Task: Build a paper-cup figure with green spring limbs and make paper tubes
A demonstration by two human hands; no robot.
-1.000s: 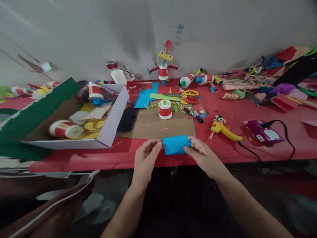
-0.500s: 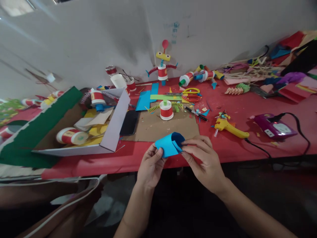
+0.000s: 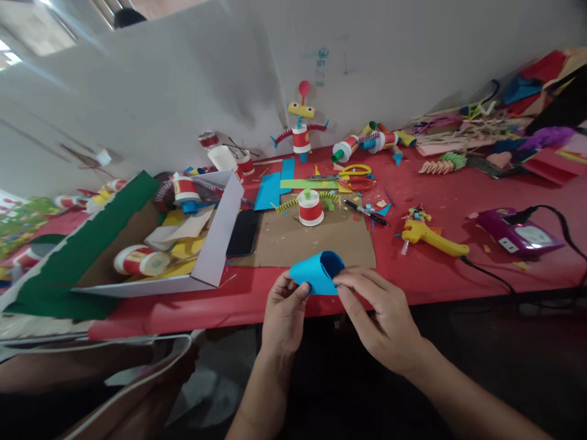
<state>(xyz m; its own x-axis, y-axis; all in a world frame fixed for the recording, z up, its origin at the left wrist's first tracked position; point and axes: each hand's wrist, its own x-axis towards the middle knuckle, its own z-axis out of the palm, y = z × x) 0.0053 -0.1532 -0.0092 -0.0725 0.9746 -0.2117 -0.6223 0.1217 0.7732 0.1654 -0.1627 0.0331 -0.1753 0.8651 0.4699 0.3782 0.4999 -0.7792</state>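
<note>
A piece of blue paper (image 3: pixel 312 274), curled into a tube, is held between my two hands above the table's front edge. My left hand (image 3: pixel 285 308) grips its left end, thumb in front and fingers behind. At the open right end, my right hand (image 3: pixel 378 311) pinches the paper's edge between thumb and fingertips. Just behind stands a red and white paper cup (image 3: pixel 310 209) with green coiled paper arms and a green piece on top. It rests on a brown cardboard sheet (image 3: pixel 275 244).
A yellow glue gun (image 3: pixel 428 237) and a purple power socket box (image 3: pixel 518 232) lie to the right, both corded. Scissors (image 3: pixel 346 176), a pen (image 3: pixel 367 212) and a phone (image 3: pixel 243 233) surround the cardboard. An open box (image 3: pixel 215 238) of cups stands left; a finished cup figure (image 3: pixel 301 137) stands behind.
The overlapping flap at the tube's right end has been drawn in, so the blue paper now makes a smoother, pointed-edged roll. Both hands keep their hold; the view has shifted slightly.
</note>
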